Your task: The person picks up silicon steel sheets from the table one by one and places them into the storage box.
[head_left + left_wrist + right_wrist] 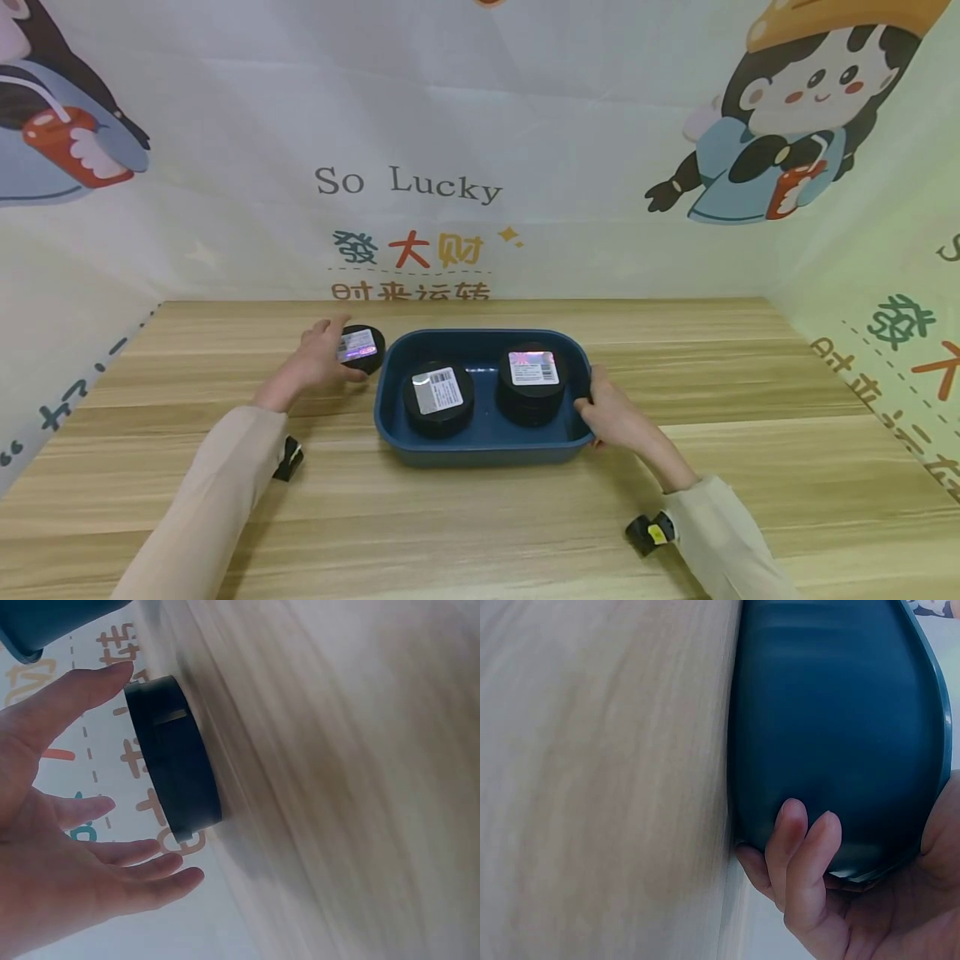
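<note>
A flat black round tin with a silvery label lies on the table, left of a blue plastic bin. Around its left side my left hand spreads thumb and fingers. In the left wrist view the thumb tip is right at the rim of the tin, while the other fingers stay apart from its lower side. My right hand grips the right end of the bin, thumb over the rim and fingers curled against the outer wall. Inside the bin sit a labelled black tin at left and stacked black tins at right.
The wooden table reaches back to a printed cloth backdrop with lettering and cartoon figures. Cloth also hangs along both sides. Small black devices are worn at the sleeves.
</note>
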A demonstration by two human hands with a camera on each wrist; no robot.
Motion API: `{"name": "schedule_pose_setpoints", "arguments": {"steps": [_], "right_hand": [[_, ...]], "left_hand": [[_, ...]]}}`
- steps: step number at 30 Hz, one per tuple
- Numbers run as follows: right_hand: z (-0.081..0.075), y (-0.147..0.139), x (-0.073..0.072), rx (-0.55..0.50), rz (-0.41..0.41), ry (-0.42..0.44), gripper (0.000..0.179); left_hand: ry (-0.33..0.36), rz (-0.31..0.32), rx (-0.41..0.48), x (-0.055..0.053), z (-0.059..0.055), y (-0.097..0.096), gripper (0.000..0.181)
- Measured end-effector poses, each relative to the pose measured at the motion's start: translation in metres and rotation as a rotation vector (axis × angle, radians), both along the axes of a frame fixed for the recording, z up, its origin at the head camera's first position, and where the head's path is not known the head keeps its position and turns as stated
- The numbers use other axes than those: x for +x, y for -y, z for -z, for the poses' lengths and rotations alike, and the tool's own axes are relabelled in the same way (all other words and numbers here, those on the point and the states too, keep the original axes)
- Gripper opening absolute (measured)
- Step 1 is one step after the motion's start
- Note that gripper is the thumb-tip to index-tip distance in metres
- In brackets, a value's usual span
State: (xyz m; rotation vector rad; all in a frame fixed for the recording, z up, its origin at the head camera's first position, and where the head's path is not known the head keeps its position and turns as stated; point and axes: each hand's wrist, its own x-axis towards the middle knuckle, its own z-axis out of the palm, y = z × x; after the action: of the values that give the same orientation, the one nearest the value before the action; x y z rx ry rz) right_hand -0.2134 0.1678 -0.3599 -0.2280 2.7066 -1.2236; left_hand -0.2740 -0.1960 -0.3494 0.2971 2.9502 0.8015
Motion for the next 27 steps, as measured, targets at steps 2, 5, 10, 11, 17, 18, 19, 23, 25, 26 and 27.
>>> {"name": "schedule_pose_setpoints", "arguments": {"steps": [2, 5, 10, 11, 17, 18, 19, 23, 25, 26, 27], "right_hand": [[0.0, 0.0, 0.0, -0.001, 0.002, 0.002, 0.028], [0.0, 0.0, 0.0, 0.0, 0.005, 0.006, 0.028], [-0.001, 0.0, 0.001, 0.009, 0.0, 0.006, 0.027], [-0.001, 0.0, 0.001, 0.01, -0.001, 0.006, 0.027], [-0.002, 0.0, 0.0, 0.01, -0.004, 0.008, 0.028], [-0.002, 0.0, 0.0, 0.01, -0.007, 0.007, 0.028], [-0.002, 0.0, 0.0, 0.011, -0.008, 0.007, 0.028], [-0.002, 0.0, 0.0, 0.016, -0.014, 0.007, 0.03], [-0.002, 0.0, 0.0, 0.017, -0.013, 0.008, 0.031], [-0.002, 0.0, 0.0, 0.017, -0.012, 0.009, 0.031], [-0.002, -0.001, 0.0, 0.017, -0.012, 0.01, 0.031]], "left_hand": [[0.003, -0.001, -0.004, -0.002, 0.001, 0.0, 0.092], [0.007, -0.003, -0.01, -0.004, 0.003, 0.0, 0.094], [0.031, -0.004, -0.024, -0.007, 0.004, 0.0, 0.095], [0.036, -0.006, -0.026, -0.008, 0.005, -0.001, 0.095], [0.041, -0.003, -0.057, -0.011, 0.006, -0.003, 0.092], [0.04, 0.0, -0.068, -0.012, 0.006, -0.004, 0.092], [0.043, 0.0, -0.078, -0.013, 0.006, -0.004, 0.091], [0.048, 0.005, -0.104, -0.017, 0.009, -0.006, 0.09], [0.057, 0.003, -0.106, -0.018, 0.01, -0.006, 0.09], [0.059, 0.004, -0.108, -0.019, 0.01, -0.006, 0.09], [0.063, 0.003, -0.109, -0.02, 0.01, -0.007, 0.09]]}}
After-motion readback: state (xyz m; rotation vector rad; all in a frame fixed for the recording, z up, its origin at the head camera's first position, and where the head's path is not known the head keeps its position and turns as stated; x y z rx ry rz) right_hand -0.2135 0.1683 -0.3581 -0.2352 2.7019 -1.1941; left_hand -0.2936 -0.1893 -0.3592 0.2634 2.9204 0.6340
